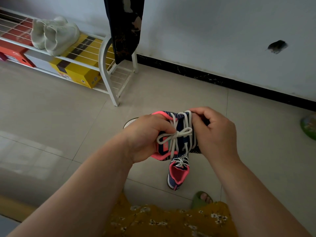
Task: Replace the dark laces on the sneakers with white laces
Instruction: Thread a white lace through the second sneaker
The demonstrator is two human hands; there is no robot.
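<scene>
I hold a navy-striped sneaker [181, 147] with pink trim in the air between both hands. A white lace [177, 134] runs through its eyelets and is tied in a bow on top. My left hand [145, 137] grips the sneaker's collar side, thumb near the bow. My right hand [215, 132] wraps the other side, its fingertips pinching the lace at the upper rows. A second matching sneaker [177, 175] stands on the floor below, also threaded with a white lace. No dark laces are in view.
A white wire shoe rack [106, 69] stands at the back left with pale sneakers [54, 35] on top and yellow and red boxes beneath. Dark fabric [126, 28] hangs over its end. My foot in a green slipper [201, 200] rests on the tiled floor.
</scene>
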